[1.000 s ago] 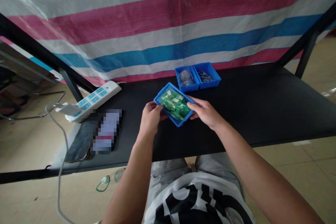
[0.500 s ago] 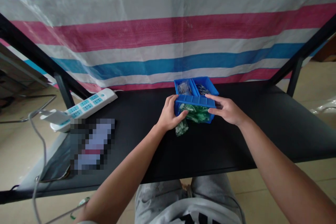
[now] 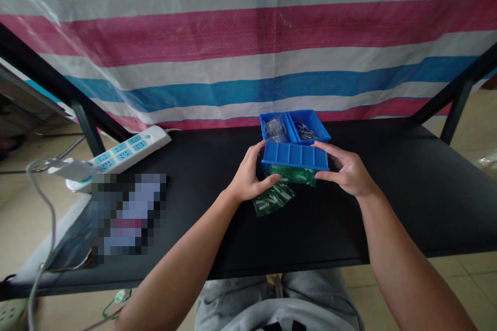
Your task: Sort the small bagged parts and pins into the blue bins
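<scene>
Both of my hands hold a blue plastic bin [image 3: 295,155] by its two ends, tipped so its ribbed outer side faces up. My left hand [image 3: 250,176] grips the left end, with its thumb over the green bags. At the right end, my right hand [image 3: 345,168] has its fingers on the top edge and its thumb below. Small green plastic bags [image 3: 274,199] with pale pieces inside lie under and in front of the bin, partly hidden by it. Just behind stand two blue bins, one with clear bags [image 3: 275,129], the other with small metal parts [image 3: 304,131].
A white power strip [image 3: 124,152] with a plugged-in adapter lies at the left of the black table [image 3: 407,186]. In front of it is a blurred-out flat item [image 3: 132,217]. A striped tarp [image 3: 217,72] hangs behind the table, between black frame bars.
The bin has been tipped further over, so more of its ribbed side shows. More green bags have come out onto the table at its front left.
</scene>
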`<state>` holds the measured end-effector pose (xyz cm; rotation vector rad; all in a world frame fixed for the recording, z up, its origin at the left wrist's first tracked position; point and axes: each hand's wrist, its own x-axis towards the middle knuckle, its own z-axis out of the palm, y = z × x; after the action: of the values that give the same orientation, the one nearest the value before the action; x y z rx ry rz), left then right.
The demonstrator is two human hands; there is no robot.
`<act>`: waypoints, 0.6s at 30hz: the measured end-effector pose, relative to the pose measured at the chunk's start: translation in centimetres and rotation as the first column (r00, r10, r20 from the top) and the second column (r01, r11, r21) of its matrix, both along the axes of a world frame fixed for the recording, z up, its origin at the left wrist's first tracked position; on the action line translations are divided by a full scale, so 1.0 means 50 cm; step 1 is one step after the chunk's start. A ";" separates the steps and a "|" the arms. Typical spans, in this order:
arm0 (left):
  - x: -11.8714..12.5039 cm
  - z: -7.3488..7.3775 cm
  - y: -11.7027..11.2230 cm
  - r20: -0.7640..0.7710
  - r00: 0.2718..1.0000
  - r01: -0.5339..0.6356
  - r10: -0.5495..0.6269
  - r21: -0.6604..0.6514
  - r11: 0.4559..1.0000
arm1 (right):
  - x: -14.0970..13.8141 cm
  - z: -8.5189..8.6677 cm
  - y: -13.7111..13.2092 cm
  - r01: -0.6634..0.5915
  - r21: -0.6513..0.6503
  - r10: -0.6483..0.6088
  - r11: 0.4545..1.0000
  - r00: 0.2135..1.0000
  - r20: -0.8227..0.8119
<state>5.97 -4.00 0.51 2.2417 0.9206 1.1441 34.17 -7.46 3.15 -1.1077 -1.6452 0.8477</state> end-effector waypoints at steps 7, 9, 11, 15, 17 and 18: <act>-0.006 0.003 0.000 0.004 0.999 -0.042 0.042 0.077 0.996 | 0.005 0.010 -0.013 -0.003 0.084 -0.005 0.996 0.995 0.098; -0.011 0.005 0.002 -0.028 0.999 -0.027 0.030 0.097 0.995 | 0.005 0.015 -0.017 -0.002 0.122 -0.010 0.993 0.995 0.095; -0.015 0.008 0.003 -0.044 0.998 -0.030 0.035 0.106 0.994 | 0.004 0.020 -0.021 0.013 0.160 -0.024 0.987 0.997 0.069; -0.015 0.013 0.001 -0.048 0.998 -0.045 0.051 0.125 0.991 | 0.000 0.021 -0.024 0.058 0.196 -0.054 0.979 0.998 -0.025; -0.012 0.012 -0.002 -0.059 0.997 -0.044 0.055 0.169 0.985 | -0.004 0.020 -0.025 0.066 0.189 -0.053 0.980 0.996 -0.073; -0.010 0.011 -0.004 -0.063 0.996 -0.045 0.059 0.200 0.979 | -0.005 0.018 -0.025 0.065 0.187 -0.048 0.980 0.994 -0.095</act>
<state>5.48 -4.22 1.07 2.4424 0.9334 1.2377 33.92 -8.73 4.07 -0.9652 -1.5766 0.6791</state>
